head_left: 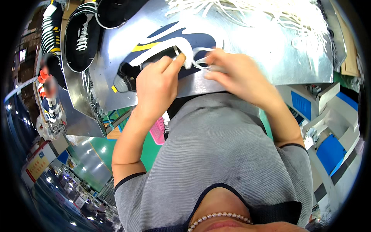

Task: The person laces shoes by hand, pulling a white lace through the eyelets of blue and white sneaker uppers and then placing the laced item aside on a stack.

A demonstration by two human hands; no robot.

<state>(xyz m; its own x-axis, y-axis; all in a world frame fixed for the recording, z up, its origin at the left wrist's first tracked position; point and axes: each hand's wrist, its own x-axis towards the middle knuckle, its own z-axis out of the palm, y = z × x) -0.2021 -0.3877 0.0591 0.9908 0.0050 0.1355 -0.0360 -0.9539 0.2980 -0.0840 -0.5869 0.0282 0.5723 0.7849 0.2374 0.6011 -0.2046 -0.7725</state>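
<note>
A navy shoe upper (199,40) with white and yellow stripes lies on its side on the metal tabletop (262,54). My left hand (155,83) is closed at the near edge of its white eyelet strip (179,42), thumb and fingertips pinching the strip. To the right, my right hand (241,75) is slightly smeared by motion, its thumb and fingers closed round a white shoelace (201,49). That lace loops between the two hands beside the eyelet strip. My fingers hide part of the strip and the lace's ends.
White laces (247,9) lie in a loose heap at the far right. Black laced uppers (81,42) rest at the far left, beside a row of striped uppers (52,34). A pink basket (157,130) stands below the table edge; grey and blue boxes (330,149) are at the right.
</note>
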